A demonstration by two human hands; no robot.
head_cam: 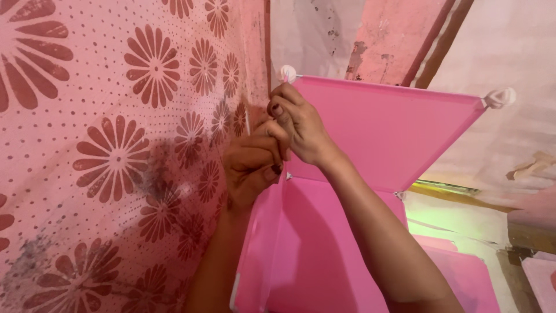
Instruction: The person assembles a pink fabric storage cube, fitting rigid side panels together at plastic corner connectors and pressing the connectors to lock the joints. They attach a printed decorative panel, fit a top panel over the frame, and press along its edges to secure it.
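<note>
Both hands meet at the upper left corner of a pink plastic cube shelf built from flat panels. The right hand (298, 124) comes up from five o'clock along a bare forearm, its fingers curled tightly with thumb and forefinger pinched at the left edge of the glossy pink plastic top panel (388, 127), just below the small white round plastic corner connector (287, 73) at twelve o'clock of the hand. The left hand (250, 165) sits at seven o'clock of the right one, touching it, fingers folded shut around the top edge of the pink plastic side panel (258, 255), which runs down toward six o'clock; what lies between its fingertips is hidden. A second white round connector (500, 97) caps the top panel's far corner at three o'clock. Behind the hands, from nine o'clock across the left, hangs a pink cloth printed with dark red daisy flowers and dots (116, 145). A pink back panel (324, 249) fills the cube's inside.
</note>
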